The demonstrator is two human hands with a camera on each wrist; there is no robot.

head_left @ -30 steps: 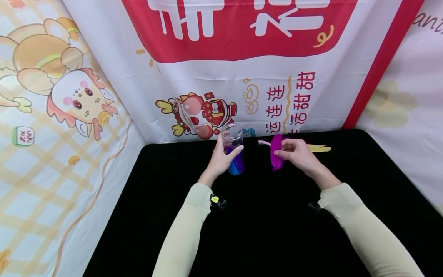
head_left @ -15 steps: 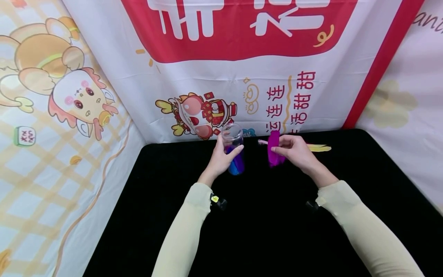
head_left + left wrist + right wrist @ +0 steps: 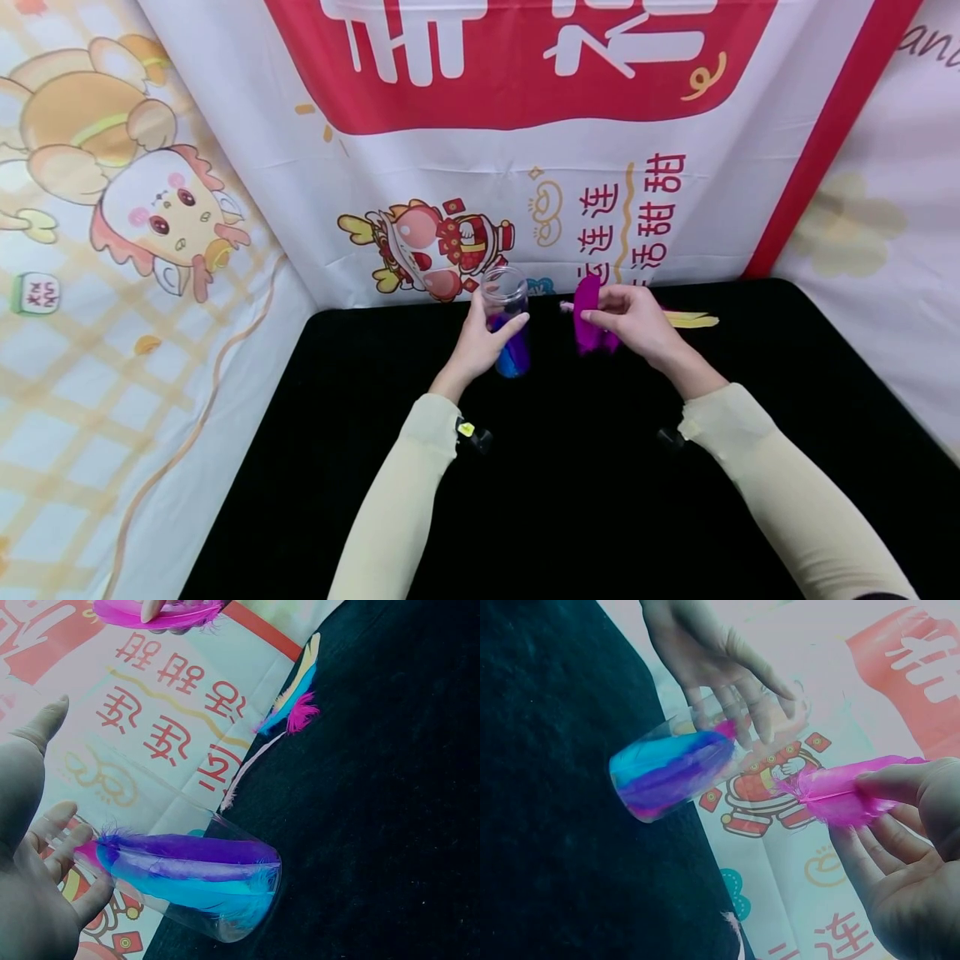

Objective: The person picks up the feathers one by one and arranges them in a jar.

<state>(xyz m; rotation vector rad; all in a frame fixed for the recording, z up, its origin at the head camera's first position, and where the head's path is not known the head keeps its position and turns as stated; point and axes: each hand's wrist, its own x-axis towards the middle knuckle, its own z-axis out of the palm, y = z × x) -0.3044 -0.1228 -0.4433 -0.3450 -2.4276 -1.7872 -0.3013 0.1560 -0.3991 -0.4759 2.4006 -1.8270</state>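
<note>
My left hand [image 3: 481, 337] grips a clear, open-topped jar [image 3: 504, 283] by its side, thumb across the front. Inside lie purple feathers [image 3: 202, 851] and blue feathers [image 3: 195, 894], with a bit of pink near the fingers. To the right of the jar, my right hand [image 3: 637, 321] pinches a magenta feather [image 3: 588, 317] between thumb and fingers. In the right wrist view that feather stands apart from the jar, its fluffy end toward it. Beyond the right hand lies a yellow feather [image 3: 692, 320], partly hidden by the hand in the head view.
A pale pink feather [image 3: 251, 771] lies at the back edge of the black tabletop [image 3: 555, 483]. A blue feather [image 3: 279, 714] and a bright pink tuft [image 3: 303, 714] lie by the yellow one. A printed cloth backdrop [image 3: 420, 167] hangs right behind the table.
My right hand has moved a little left and up with the magenta feather, bringing it nearer the jar. The left hand and jar have stayed in place.
</note>
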